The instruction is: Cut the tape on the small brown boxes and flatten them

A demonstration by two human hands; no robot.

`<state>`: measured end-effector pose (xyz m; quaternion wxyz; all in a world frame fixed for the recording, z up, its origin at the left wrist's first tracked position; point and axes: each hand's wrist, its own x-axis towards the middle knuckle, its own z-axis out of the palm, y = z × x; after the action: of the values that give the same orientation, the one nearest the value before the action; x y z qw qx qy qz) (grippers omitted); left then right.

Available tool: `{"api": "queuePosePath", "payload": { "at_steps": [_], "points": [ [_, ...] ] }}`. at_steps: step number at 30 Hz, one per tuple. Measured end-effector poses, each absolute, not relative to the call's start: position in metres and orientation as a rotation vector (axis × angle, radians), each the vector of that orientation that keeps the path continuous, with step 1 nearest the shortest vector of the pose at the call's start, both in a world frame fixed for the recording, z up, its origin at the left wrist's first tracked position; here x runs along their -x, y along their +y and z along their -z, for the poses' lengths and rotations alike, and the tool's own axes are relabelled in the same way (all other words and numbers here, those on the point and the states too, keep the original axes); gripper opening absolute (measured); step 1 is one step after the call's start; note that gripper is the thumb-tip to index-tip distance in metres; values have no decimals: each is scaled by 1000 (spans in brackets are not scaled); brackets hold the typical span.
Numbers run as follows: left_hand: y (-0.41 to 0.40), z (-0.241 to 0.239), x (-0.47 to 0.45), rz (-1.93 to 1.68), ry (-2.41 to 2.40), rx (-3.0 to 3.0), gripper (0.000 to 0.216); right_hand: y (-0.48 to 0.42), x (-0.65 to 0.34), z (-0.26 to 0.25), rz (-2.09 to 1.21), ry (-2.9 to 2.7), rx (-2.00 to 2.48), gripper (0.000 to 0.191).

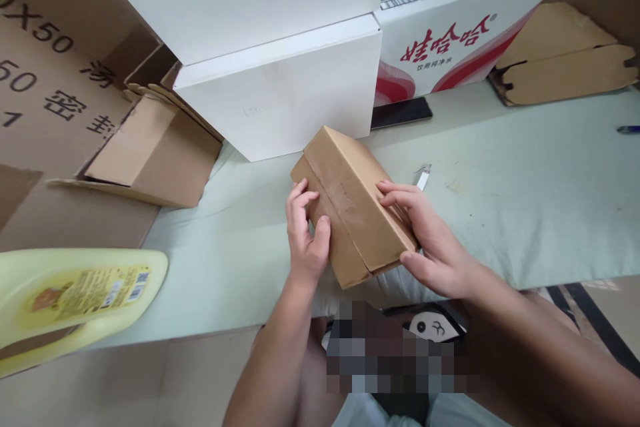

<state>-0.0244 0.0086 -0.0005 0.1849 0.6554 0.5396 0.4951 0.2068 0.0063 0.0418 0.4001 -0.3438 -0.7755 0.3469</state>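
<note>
Between my two hands is a small brown cardboard box (345, 197), tilted, with a seam running along its near face. My left hand (309, 233) grips its left side, fingers bent against the cardboard and thumb on the near face. On the other side, my right hand (425, 233) holds the box with fingertips on the right face and thumb by the near corner. The underside of the box is hidden. Just beyond my right fingers lies a small white-handled tool (423, 177), too small to make out fully.
White boxes (280, 93) and a red-printed white carton (450, 47) stand at the back, a black phone (403, 112) before them. Brown cardboard boxes (165, 153) are at left, folded cardboard (565, 73) at right. A yellow bottle (85, 293) lies near the front left edge of the green-covered surface (525, 200).
</note>
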Motion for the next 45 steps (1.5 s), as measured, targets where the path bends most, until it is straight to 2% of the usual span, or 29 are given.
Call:
{"api": "queuePosePath", "payload": {
  "at_steps": [45],
  "points": [
    [10,3,25,-1444,1483,-1842,33,6,-207,-38,-862,-1937,833,52]
  ]
}}
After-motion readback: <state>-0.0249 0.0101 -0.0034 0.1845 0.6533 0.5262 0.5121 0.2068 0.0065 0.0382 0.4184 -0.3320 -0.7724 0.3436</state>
